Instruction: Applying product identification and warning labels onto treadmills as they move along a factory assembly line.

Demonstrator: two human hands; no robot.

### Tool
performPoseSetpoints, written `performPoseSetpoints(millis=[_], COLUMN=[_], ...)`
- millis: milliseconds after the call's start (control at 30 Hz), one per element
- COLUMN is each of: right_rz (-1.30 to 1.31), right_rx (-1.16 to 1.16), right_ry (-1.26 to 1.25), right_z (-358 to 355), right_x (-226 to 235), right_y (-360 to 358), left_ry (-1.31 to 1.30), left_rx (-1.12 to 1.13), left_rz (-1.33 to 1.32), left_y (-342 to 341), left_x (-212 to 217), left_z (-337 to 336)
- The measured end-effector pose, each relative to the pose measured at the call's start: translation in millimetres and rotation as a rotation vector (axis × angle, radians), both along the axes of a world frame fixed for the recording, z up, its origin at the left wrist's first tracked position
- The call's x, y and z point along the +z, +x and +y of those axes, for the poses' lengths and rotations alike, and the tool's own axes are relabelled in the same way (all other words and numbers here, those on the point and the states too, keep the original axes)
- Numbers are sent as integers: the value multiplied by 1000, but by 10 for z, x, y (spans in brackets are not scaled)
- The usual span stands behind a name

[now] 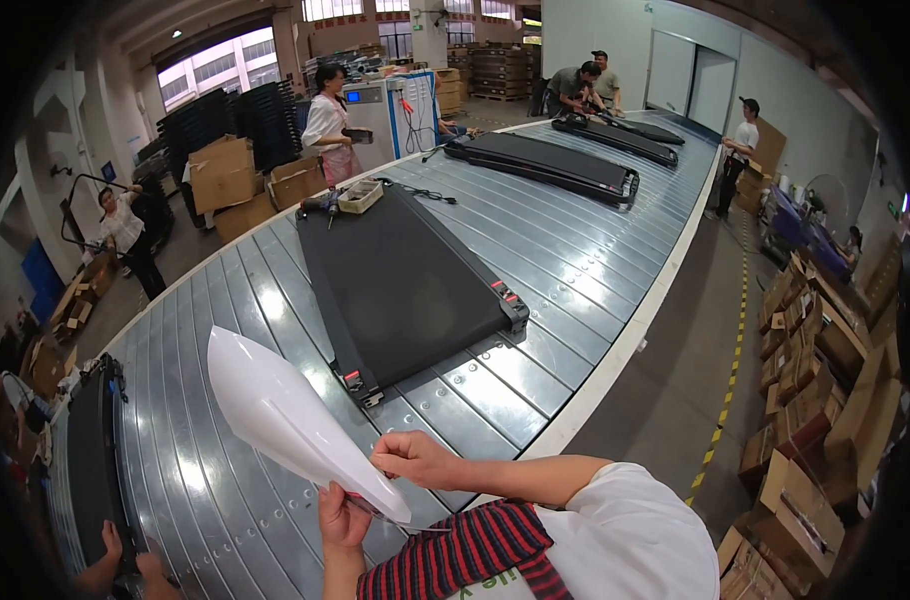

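Observation:
A glossy white curved cover [280,400], long and pointed at its far end, is tilted above the metal slatted conveyor. My left hand [343,518] grips its lower end from below, where a thin reddish part and a pale cable show. At the cover's right edge my right hand [415,460] is closed in a pinch; whatever is between its fingers is hidden. Beyond the cover a black treadmill deck [405,285] lies flat on the slats. On the deck's far end are a power drill [320,203] and a small bin of parts [361,196].
The conveyor [565,330] curves away, carrying more black decks [540,165] farther off. Another deck [90,460] lies at left, with another person's hands [113,542] near it. Several people stand around the belt. Cardboard boxes [800,500] fill the right side.

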State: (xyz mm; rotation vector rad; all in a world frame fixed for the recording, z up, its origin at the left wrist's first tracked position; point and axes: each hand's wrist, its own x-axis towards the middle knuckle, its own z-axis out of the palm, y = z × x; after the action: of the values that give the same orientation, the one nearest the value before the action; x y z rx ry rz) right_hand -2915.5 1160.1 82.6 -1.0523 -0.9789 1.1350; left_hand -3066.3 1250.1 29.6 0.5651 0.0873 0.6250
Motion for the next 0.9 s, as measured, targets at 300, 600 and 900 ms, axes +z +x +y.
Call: performPoseSetpoints(millis=[300,600,900], right_rz=[-405,-163,-1270], right_rx=[-79,-264,-443], right_ry=[119,50,357], right_z=[85,48,454], right_x=[-55,-50,-1], right_y=[-210,89,-208], left_ry=[-120,46,621], left_rx=[109,481,303], left_rz=[7,314,841], left_y=[-168,-332,77], left_x=[-108,-58,-194], left_z=[107,394,480])
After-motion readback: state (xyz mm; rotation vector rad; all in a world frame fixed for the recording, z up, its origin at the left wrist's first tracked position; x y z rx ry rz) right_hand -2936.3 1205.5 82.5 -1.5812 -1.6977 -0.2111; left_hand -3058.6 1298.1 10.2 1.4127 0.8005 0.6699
